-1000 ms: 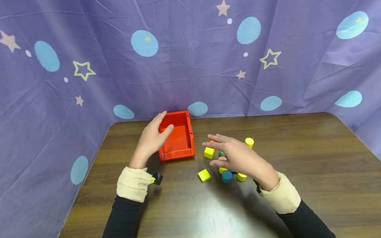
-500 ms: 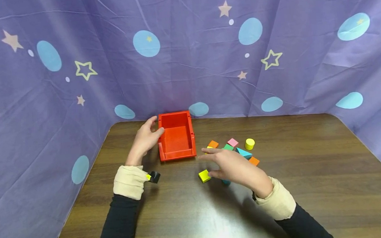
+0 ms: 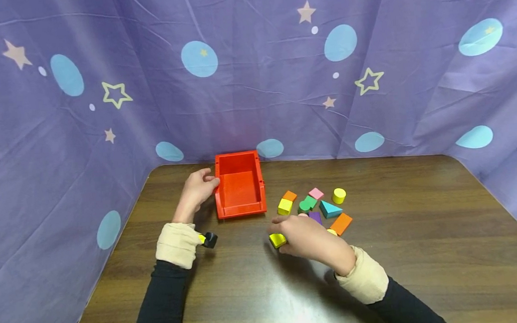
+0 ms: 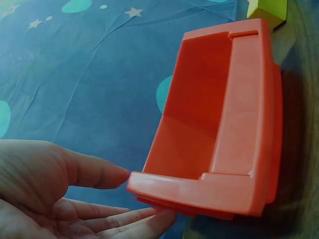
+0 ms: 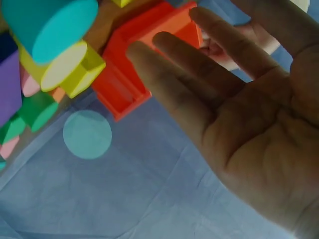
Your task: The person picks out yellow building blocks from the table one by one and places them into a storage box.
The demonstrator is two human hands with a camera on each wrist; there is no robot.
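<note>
A red open bin (image 3: 239, 188) stands on the table, nothing inside it. My left hand (image 3: 196, 190) is at its left side; in the left wrist view the thumb and fingers of the left hand (image 4: 75, 189) pinch the bin's rim (image 4: 194, 194). My right hand (image 3: 311, 238) hovers low over a flat yellow block (image 3: 277, 240), fingers beyond it and thumb on the near side. The right wrist view shows the fingers of the right hand (image 5: 244, 119) extended, with no block held. Part of the yellow block is hidden under the hand.
Toy blocks lie right of the bin: a yellow cube (image 3: 285, 206), orange block (image 3: 341, 223), teal triangle (image 3: 330, 209), green cylinder (image 3: 304, 207), pink block (image 3: 316, 193), yellow cylinder (image 3: 339, 196) and purple block (image 3: 315, 217). A purple curtain (image 3: 280, 80) hangs behind the wooden table (image 3: 424, 210).
My right hand has moved left and toward me, down to the flat yellow block. My left hand has drawn back from over the bin and closed on its left rim.
</note>
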